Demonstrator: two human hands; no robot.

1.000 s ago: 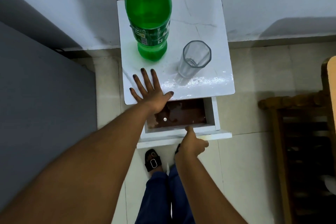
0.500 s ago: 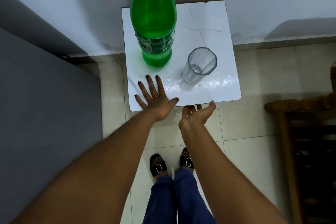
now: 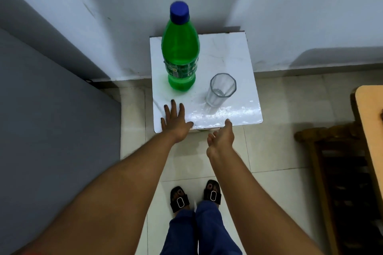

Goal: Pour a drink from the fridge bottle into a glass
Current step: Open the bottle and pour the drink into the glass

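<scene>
A green plastic bottle (image 3: 180, 56) with a blue cap stands upright on the left half of a small white table (image 3: 228, 56). An empty clear glass (image 3: 220, 92) stands to its right, nearer the front edge. My left hand (image 3: 175, 122) lies flat, palm down, on the table's front left corner, just in front of the bottle. My right hand (image 3: 222, 136) hovers at the front edge below the glass, fingers apart, holding nothing.
A grey fridge side (image 3: 51, 130) fills the left. A white wall runs behind the table. A wooden chair (image 3: 335, 151) and a tan tabletop edge (image 3: 371, 122) stand at the right. Tiled floor with my sandalled feet (image 3: 194, 196) lies below.
The table's drawer, open a second ago, is shut. My right hand left the drawer front and rose to the table's edge. The view has pulled back and up.
</scene>
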